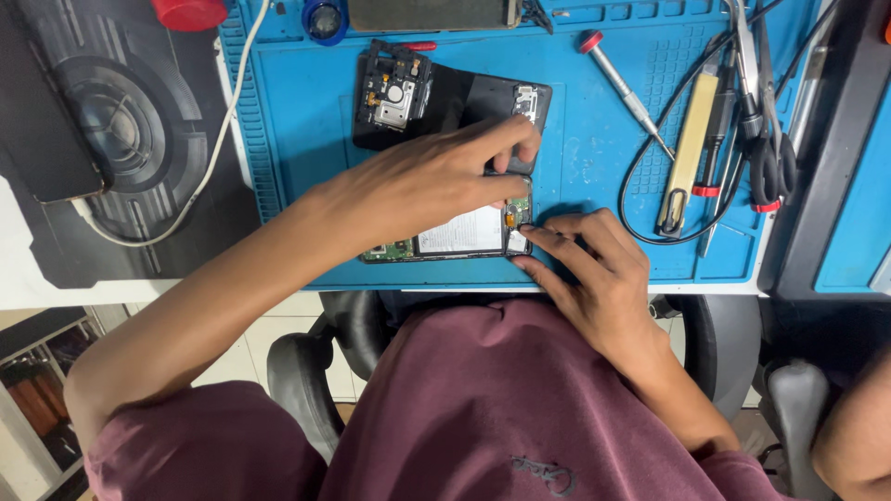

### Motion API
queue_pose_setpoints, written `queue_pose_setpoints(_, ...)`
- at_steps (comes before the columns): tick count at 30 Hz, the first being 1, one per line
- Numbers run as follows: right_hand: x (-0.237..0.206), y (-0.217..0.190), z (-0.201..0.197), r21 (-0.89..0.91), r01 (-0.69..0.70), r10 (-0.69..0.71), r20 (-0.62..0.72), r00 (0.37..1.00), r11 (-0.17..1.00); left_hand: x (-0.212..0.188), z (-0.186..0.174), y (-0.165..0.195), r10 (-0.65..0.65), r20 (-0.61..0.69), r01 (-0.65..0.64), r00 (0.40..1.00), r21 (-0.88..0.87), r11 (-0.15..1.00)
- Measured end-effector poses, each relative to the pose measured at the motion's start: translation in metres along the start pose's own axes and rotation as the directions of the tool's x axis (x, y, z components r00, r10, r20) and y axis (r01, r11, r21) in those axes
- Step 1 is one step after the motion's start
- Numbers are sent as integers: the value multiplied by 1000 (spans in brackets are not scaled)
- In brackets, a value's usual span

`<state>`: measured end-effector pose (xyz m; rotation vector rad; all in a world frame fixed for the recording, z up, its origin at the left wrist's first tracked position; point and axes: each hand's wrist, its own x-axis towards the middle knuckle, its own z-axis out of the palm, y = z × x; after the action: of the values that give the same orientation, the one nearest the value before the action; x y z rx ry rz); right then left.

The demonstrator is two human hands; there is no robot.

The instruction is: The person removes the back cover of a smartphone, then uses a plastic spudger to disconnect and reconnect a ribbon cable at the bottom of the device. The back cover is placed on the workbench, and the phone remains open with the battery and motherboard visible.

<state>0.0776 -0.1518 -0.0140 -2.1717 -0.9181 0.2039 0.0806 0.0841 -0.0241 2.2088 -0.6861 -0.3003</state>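
On the near part of the blue work mat, one opened phone is lying flat with its white battery facing up, and both of my hands are working at its right end. My left hand is reaching across from the left, thumb and forefinger pinching together over the small parts at the phone's right end; whether anything is caught between the tips I cannot tell, since they are covering the spot. My right hand is coming up from the near side, its fingers loosely curled, the forefinger and thumb pressing on the phone's near right corner and steadying it.

Just beyond my left hand, one black inner frame with a metal camera module is resting on one dark back cover. Further right, one screwdriver with a red cap is lying slantwise on the mat, well apart from the phone. At the far right edge a cluster of tools is sitting together: one yellowish flat pry tool, one pair of scissors with black handles, and one black cable looping around them. On the left, off the mat, one white cable is trailing across a dark pad, where a second dark phone is lying. One red lid is sitting at the far edge.
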Motion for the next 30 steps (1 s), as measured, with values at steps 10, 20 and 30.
queue_pose_setpoints(10, -2, 2, 1, -8, 1, -1, -1, 1000, 1000, -4, 6, -7, -85, 29, 87, 996, -77, 993)
queue_pose_setpoints(20, -6, 5, 2, -10, 2, -2, 1, 1000, 1000, 12, 10, -5, -49, 12, 48, 999, 31, 998)
queue_pose_setpoints(30, 1, 0, -1, 1, 0, 0, 4, 1000, 1000, 35, 10, 3, 37, 55, -54, 998, 365, 929)
